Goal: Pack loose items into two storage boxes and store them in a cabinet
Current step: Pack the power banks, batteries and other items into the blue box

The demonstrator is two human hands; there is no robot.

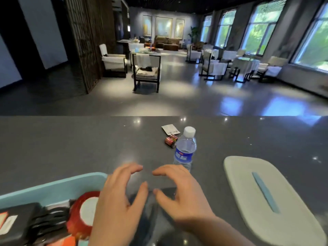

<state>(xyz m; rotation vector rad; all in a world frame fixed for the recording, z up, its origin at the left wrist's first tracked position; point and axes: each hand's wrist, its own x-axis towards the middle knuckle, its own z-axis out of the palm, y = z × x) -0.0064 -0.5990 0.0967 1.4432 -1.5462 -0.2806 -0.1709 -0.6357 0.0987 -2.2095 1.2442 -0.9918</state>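
A light blue storage box (53,186) sits at the lower left of the dark grey counter (71,144); inside it lie a red roll of tape (85,208), a black case (16,221) and black cords. My left hand (119,199) hovers at the box's right edge, fingers spread and curved, holding nothing. My right hand (179,190) hangs beside it, fingers likewise apart, over a dark object (150,210) on the counter that is blurred. A pale grey-green box lid (266,196) with a blue handle strip lies to the right.
A water bottle (185,148) stands just beyond my right hand. Two small red batteries (170,141) and a white packet (170,129) lie behind it. Past the counter's far edge is a hall with chairs and tables.
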